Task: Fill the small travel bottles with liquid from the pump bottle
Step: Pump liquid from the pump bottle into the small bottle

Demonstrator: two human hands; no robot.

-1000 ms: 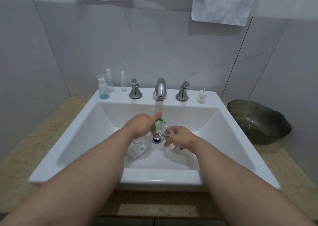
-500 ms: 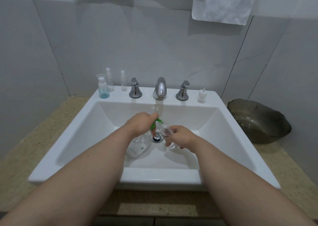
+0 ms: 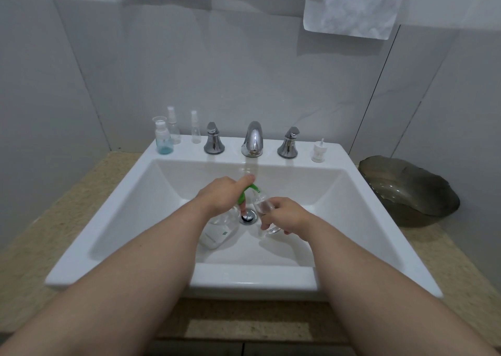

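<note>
Over the white sink (image 3: 124,220), my left hand (image 3: 221,197) grips a clear pump bottle (image 3: 219,232) with a white label, forefinger lying on its green pump head (image 3: 245,193). The green spout points into the mouth of a small clear travel bottle (image 3: 261,206), which my right hand (image 3: 286,214) holds tilted just right of the drain (image 3: 248,216). Three more small travel bottles stand on the sink's back ledge at left: one with blue liquid (image 3: 162,139) and two clear ones (image 3: 173,126), (image 3: 195,128). A white bottle cap (image 3: 318,152) stands on the ledge at right.
A chrome spout (image 3: 253,140) with two chrome handles (image 3: 213,143), (image 3: 288,144) stands behind the basin. A dark glass bowl (image 3: 409,187) rests on the beige counter at right. White towels (image 3: 355,6) hang on the wall above.
My left forefinger dipped on the green pump head half a second ago and is back up now. Both hands stay in the same place over the drain.
</note>
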